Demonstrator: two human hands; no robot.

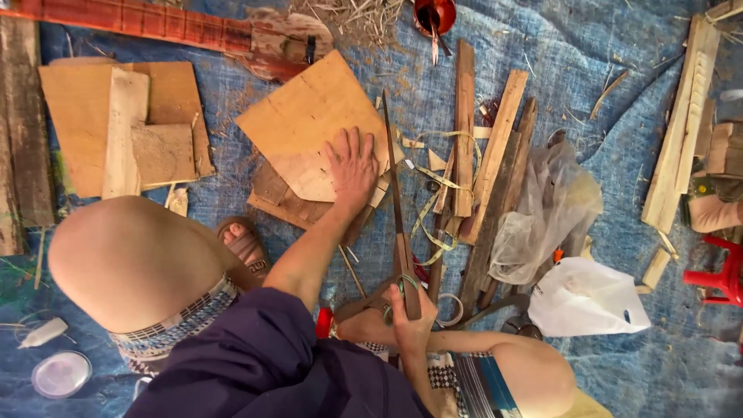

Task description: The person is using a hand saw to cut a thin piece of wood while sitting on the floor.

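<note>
My left hand (352,170) lies flat, fingers spread, on a thin plywood sheet (306,120) that rests on darker wood scraps over a blue tarp (588,70). My right hand (409,313) grips the wooden handle of a long, narrow handsaw (393,182). The saw blade runs up along the plywood's right edge, just right of my left hand. My bare knees sit at the lower left and lower right, and one sandalled foot (244,246) shows near the plywood.
Several wooden slats (480,155) and a yellow measuring tape (433,182) lie right of the saw. Plastic bags (576,294) sit further right, plywood pieces (116,128) at the left, planks (685,116) and a red stool (724,271) at the far right, a red bowl (433,15) at top.
</note>
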